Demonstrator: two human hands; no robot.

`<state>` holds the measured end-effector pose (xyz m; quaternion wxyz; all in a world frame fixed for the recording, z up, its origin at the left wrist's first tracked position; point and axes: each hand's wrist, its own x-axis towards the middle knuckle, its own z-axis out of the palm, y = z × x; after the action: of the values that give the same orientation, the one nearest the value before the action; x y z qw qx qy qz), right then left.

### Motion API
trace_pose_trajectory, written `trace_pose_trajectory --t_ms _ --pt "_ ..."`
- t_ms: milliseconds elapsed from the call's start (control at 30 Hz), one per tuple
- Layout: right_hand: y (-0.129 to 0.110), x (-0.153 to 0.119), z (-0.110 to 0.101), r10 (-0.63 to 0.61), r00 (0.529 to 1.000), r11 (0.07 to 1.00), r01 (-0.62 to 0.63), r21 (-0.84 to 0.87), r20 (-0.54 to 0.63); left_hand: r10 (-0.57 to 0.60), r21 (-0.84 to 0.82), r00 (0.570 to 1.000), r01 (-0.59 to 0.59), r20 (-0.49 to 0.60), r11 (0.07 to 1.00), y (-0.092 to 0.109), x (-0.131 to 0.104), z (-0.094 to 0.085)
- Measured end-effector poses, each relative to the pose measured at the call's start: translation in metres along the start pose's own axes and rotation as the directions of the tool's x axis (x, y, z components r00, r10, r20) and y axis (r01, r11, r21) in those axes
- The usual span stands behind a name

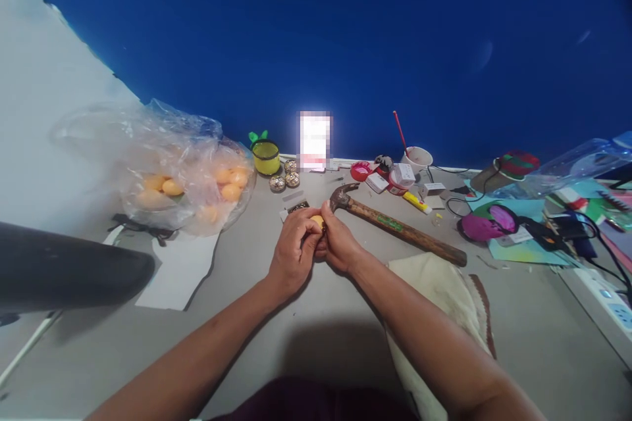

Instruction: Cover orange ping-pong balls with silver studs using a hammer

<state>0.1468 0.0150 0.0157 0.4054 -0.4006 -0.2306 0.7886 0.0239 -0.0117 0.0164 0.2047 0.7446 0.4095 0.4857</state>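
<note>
My left hand (297,243) and my right hand (342,241) meet over the middle of the table. Between their fingers is a small orange-yellow ball (317,220), mostly hidden, of which only the top shows. Both hands are closed on it, thumbs and fingers pressed close together. Just beyond my left hand lies a small dark tray of glittery bits (297,206), partly covered by the fingers. A claw hammer (395,223) with a worn wooden handle rests right of my right hand, its head close to the fingertips. Several balls coated in shiny gold-brown pieces (285,179) sit farther back.
Clear plastic bags of orange balls (230,177) stand at the left, by a white paper sheet (180,270). A yellow-green pot (266,158) and a bright screen (315,138) are at the back. Right are a white cup (419,156), a cream cloth (419,296) and a power strip (605,299).
</note>
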Motion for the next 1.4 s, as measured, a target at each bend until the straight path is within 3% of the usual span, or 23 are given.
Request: trace_pose_trajectory --t_ms 467,733,833,933,1033,1133,1300,1400 --pt "0.0 0.008 -0.007 -0.064 0.993 0.992 0.074 -0.101 0.103 0.08 0.004 0.996 -0.08 0.032 0.997 -0.012 0.004 -0.001" --pt "0.01 0.012 -0.01 -0.263 0.962 0.938 0.272 -0.217 0.071 0.244 0.054 0.963 -0.252 0.118 0.966 -0.019 0.002 0.003" --pt "0.012 0.015 -0.011 -0.283 0.954 0.928 0.299 -0.224 0.1 0.227 0.034 0.968 -0.232 0.103 0.972 -0.022 0.002 0.002" --pt "0.012 0.016 -0.013 -0.298 0.943 0.894 0.331 -0.302 0.151 0.134 -0.014 0.991 -0.134 0.025 0.991 -0.025 0.004 0.001" --pt "0.01 0.013 -0.015 -0.417 0.89 0.735 0.45 -0.507 0.185 -0.004 -0.067 0.996 -0.002 -0.084 0.998 -0.027 0.007 0.0" --pt "0.008 0.009 -0.013 -0.594 0.788 0.565 0.554 -0.612 0.165 -0.126 -0.119 0.983 0.11 -0.135 0.987 -0.03 0.009 -0.003" --pt "0.006 0.005 -0.006 -0.727 0.674 0.478 0.634 -0.608 0.131 -0.229 -0.154 0.964 0.208 -0.132 0.966 -0.031 0.012 -0.008" --pt "0.004 0.005 -0.006 -0.755 0.646 0.467 0.648 -0.602 0.109 -0.262 -0.193 0.959 0.238 -0.109 0.952 -0.03 0.013 -0.009"
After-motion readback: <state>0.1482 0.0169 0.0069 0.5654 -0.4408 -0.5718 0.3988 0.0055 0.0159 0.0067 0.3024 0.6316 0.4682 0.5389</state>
